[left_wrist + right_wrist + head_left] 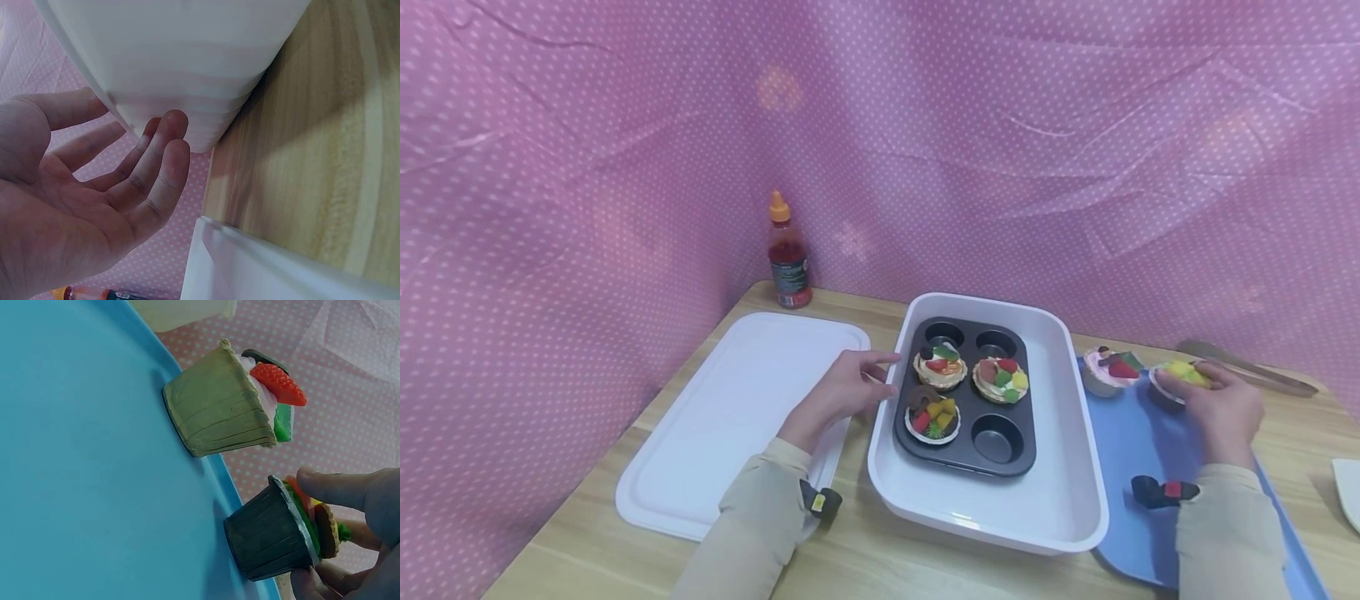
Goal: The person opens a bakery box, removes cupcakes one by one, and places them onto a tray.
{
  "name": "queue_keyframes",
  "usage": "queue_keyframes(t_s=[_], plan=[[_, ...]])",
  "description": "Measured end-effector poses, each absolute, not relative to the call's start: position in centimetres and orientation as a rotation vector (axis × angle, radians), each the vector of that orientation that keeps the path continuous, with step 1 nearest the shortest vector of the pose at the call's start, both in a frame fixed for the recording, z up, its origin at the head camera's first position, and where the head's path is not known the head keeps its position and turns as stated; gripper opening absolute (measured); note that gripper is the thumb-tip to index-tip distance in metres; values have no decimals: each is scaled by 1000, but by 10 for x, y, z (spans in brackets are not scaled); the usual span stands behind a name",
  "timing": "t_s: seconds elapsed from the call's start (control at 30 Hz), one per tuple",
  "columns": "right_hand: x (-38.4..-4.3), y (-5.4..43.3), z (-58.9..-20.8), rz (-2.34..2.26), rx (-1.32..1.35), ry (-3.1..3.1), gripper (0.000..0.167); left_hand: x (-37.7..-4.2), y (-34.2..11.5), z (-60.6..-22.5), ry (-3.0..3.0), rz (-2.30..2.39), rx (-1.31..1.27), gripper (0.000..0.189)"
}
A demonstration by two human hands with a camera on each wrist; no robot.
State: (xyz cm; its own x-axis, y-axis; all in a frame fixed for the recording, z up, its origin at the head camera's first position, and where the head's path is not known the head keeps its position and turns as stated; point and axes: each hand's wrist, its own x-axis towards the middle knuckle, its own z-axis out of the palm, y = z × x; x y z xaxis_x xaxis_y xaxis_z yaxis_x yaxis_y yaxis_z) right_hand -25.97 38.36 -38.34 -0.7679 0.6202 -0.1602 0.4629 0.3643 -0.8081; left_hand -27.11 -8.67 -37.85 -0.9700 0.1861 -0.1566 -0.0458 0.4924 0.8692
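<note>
My right hand (pixel 1225 417) pinches the top of a dark-cupped cupcake (pixel 269 534), thumb on one side and fingers on the other; its base stands on the blue tray (pixel 1131 458) near the edge. Next to it sits a pink-topped cupcake (pixel 1105 375) with a strawberry, its cup pale in the right wrist view. Relaxed fingers of my left hand (pixel 835 396) are at the left rim of a deep white tray (pixel 1093 500). Inside this tray lies a black muffin tin (pixel 1028 437), three of its hollows filled with fruit-topped cupcakes (pixel 932 419).
A white cutting board (pixel 730 433) lies left of the deep tray. The orange-capped sauce bottle (pixel 790 267) stands at the back left. Behind the blue tray is a wooden utensil (pixel 1262 371). Part of a white item (pixel 1349 487) shows at the right edge. Pink dotted cloth (pixel 925 150) hangs behind.
</note>
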Motion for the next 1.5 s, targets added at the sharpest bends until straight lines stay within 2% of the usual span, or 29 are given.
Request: queue_keyframes(t_s=[0.47,0.9,1.13,1.5], plan=[[-256,387,-376,1428,-1034,-2387,87,-271,-87,-379,2513,1467,121,52],[-244,373,-344,1439,-1035,-2295,84,-269,-89,-380,2507,1493,143,53],[-235,345,-321,1321,-981,-2241,81,-271,-88,-383,2535,1505,195,52],[-223,273,-288,1462,-719,-2221,71,-268,-89,-380,2519,1502,161,52]])
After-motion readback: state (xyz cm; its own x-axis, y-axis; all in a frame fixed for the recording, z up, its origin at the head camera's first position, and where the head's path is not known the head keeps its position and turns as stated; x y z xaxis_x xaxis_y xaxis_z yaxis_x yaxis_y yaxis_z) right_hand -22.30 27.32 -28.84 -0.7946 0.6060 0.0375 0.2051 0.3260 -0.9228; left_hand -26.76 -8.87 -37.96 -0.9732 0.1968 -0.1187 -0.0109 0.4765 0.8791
